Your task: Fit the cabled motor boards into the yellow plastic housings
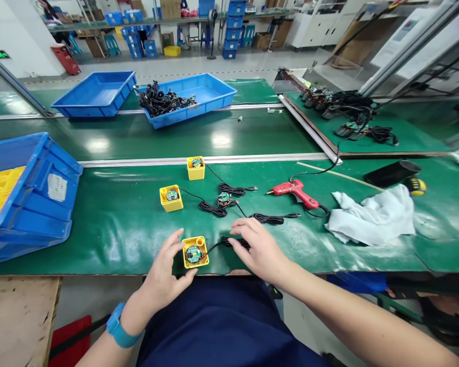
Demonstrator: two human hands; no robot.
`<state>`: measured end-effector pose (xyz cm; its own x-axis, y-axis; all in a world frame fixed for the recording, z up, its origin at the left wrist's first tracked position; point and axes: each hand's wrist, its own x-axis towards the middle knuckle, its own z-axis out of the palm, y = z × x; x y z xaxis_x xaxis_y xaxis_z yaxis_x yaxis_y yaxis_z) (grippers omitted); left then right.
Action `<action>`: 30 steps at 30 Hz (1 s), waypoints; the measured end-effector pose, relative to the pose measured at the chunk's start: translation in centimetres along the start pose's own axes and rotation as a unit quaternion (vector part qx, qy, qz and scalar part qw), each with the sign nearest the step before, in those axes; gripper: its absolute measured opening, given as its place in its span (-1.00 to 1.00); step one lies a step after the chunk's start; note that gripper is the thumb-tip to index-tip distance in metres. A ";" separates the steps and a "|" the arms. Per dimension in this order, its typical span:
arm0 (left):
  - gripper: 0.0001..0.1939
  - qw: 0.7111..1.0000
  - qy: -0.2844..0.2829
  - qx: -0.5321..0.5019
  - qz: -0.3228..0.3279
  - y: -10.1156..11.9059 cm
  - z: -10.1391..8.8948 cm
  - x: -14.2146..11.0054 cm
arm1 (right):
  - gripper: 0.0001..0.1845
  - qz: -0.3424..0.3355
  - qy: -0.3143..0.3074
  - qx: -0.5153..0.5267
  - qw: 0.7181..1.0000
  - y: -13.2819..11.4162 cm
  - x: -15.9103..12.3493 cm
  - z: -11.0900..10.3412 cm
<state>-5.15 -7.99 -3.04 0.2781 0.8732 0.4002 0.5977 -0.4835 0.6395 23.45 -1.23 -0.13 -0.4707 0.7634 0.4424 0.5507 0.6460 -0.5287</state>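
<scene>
A square yellow box (202, 262) with a round green circuit board (193, 254) inside lies at the bench's front edge. My left hand (167, 270), with a blue wristband, curls around its left side, fingertips at the upper corner and thumb at the lower edge. From the board a black cable (225, 241) runs right into the curved fingers of my right hand (258, 248), which partly hides the bundle. Farther back stand two more yellow boxes (172, 206) (196, 172), each with a board and a coiled cable. Near them, a loose board (224, 199) lies among the cables.
To the right lie a red glue gun (296, 192), a pale cloth (371, 214) and a black cylinder (392, 174). A blue bin (57, 153) of yellow parts stands left. Behind are blue trays (95, 94) (210, 94), one with wired boards; more wired parts (352, 130) lie back right.
</scene>
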 end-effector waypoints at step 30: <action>-0.55 0.952 -0.073 0.222 0.200 0.8 -1.1 1.9 | -0.95 0.102 0.124 0.015 0.987 3.9 -5.3 2.5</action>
<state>-4.98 -6.77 -1.05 0.6323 0.6396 0.4371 0.6717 -0.7338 0.1021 26.37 -2.77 -6.32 -0.1663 0.8579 0.4861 0.5943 0.4806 -0.6449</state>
